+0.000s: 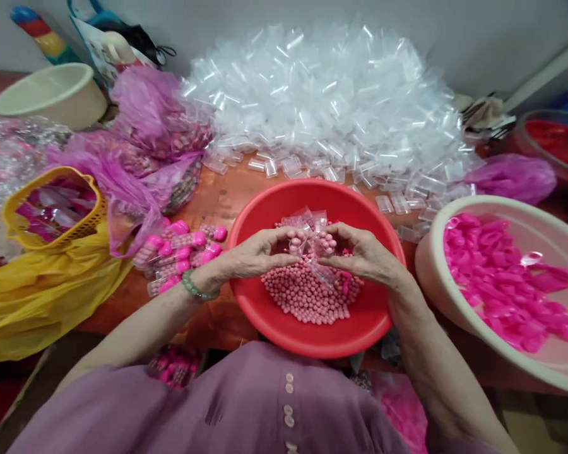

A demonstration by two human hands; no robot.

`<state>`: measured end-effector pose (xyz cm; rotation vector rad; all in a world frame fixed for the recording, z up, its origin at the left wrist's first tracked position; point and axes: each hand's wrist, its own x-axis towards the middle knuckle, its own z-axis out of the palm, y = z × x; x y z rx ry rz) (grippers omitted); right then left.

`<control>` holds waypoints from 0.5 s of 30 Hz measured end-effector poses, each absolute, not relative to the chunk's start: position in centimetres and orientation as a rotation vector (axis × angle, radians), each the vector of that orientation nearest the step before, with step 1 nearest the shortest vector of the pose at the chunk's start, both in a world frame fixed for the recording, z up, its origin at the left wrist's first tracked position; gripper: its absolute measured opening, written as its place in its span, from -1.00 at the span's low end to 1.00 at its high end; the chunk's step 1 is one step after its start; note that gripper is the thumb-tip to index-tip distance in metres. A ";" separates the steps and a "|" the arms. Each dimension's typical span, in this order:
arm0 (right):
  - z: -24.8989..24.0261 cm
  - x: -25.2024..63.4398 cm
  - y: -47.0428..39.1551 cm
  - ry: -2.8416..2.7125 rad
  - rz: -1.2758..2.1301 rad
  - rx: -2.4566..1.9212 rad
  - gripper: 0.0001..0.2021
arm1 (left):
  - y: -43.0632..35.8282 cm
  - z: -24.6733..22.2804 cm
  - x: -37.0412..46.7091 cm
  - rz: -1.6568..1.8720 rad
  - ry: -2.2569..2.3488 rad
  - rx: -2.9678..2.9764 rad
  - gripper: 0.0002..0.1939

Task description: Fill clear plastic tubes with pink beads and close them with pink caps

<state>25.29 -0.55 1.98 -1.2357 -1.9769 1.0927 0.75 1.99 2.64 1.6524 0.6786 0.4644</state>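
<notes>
Red plastic forms the broad basin (312,340) in the head view, set at the near edge of the work table (227,189), close to the body, apparently so that both wrists can pass over its rim and anything dropped is caught; dusty-pink beads (310,296) are gathered in its bottom. Above them, near the basin's centre, a small bead cluster (295,242) is pinched between thumb and fingers of the left hand (260,253); a matching cluster (327,243) is pinched by the right hand (366,253), the two brought near each other with fingertips drawn in narrow; clear plastic shows around the fingertips, but whether the beads are sleeved in it cannot be told.

From the red basin, a heap of clear plastic tubes (322,101) is spread from 11 to 1 o'clock, seemingly to be reached from either side; at 3 o'clock, beside the right forearm, hot-pink plastic pieces (506,284) are kept together by a cream basin (433,271); at 9 o'clock, bead-filled packets with hot-pink ends (182,246) are laid loosely beside the left wrist, perhaps to be kept apart from the loose beads; farther out at 9 to 10 o'clock, a yellow perforated basket (82,233) is placed.
</notes>
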 end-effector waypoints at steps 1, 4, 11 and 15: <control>2.2 24.9 -0.7 -1.968 1.111 -1.245 -0.64 | 1.8 2.7 0.6 0.487 0.703 1.631 -0.51; 2.2 23.5 -1.5 -2.083 1.215 -1.293 -0.68 | 1.4 2.7 0.0 0.549 0.756 1.526 -0.50; -0.7 20.7 -2.2 -2.730 1.109 -1.287 -0.84 | 1.3 0.3 -1.0 0.748 0.509 1.042 -0.58; -0.7 19.3 -2.3 -3.004 1.000 -1.159 -0.85 | 1.6 -0.2 -0.8 0.772 0.402 0.802 -0.67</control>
